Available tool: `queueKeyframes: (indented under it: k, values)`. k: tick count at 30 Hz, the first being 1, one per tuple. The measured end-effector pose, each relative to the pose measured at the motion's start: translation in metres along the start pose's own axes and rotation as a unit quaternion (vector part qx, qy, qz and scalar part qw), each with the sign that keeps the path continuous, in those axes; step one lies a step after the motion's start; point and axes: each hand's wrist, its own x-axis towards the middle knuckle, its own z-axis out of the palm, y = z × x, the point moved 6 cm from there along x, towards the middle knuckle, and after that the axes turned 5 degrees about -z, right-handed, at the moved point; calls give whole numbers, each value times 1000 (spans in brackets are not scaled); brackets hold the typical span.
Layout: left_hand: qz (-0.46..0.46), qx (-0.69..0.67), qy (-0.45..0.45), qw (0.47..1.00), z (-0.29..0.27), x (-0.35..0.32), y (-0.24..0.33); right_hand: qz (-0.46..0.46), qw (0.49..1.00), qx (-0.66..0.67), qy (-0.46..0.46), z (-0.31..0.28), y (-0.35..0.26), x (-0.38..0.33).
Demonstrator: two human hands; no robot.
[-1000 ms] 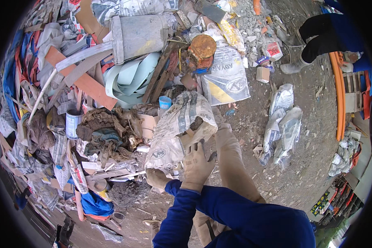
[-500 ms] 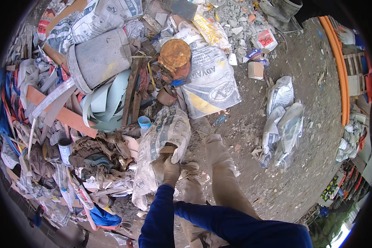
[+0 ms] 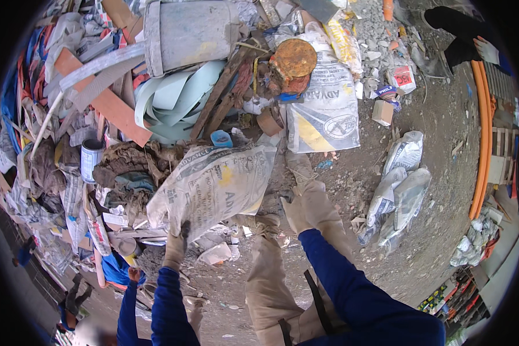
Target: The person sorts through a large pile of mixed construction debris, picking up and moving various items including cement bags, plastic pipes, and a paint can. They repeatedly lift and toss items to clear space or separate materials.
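Note:
My gloved left hand (image 3: 176, 249) is closed on the lower left corner of an off-white cement bag (image 3: 219, 181). The bag looks flattened and creased, its printed face up, lying or hanging over the rubble's edge in front of my legs. My gloved right hand (image 3: 297, 215) is off the bag, a little right of its edge, by my right leg. Its fingers seem apart and hold nothing visible. Beyond the bag stand a small blue cup (image 3: 221, 138) and a rusty brown piece (image 3: 269, 122). A second cement bag (image 3: 323, 109) lies flat farther ahead.
A large grey bucket (image 3: 190, 37) and pale green curled strips (image 3: 176, 101) lie on the debris heap to the left. Crumpled bags (image 3: 399, 190) lie on the dirt at right, before orange pipes (image 3: 482, 138). Another person's bare hand (image 3: 134, 274) shows lower left; a gloved one (image 3: 487, 51), upper right.
The cement bag has swung from upright folds to a wide, spread face. My left hand has moved left with its corner. My right hand has come into sight at right.

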Motion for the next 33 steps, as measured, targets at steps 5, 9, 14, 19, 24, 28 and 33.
queueKeyframes:
  k: [5,9,14,19,24,28,33]
  values:
    - [-116,70,225,965,-41,61,-131,6,993,-109,-46,4,-6,103]
    - [-95,34,251,963,5,64,-163,-75,985,-154,-32,19,-20,168]
    - [-49,-156,367,916,47,35,-165,-344,881,-312,-87,50,-40,236]
    - [-258,-498,291,775,196,-30,-212,-180,975,-89,-93,68,-1,296]
    - [-361,-695,98,613,358,34,-236,47,931,327,-154,88,62,277]
    - [-330,-776,139,519,406,93,-252,91,851,471,-215,117,62,276]
    - [-235,-884,167,369,403,122,-257,64,827,479,-288,140,20,290]
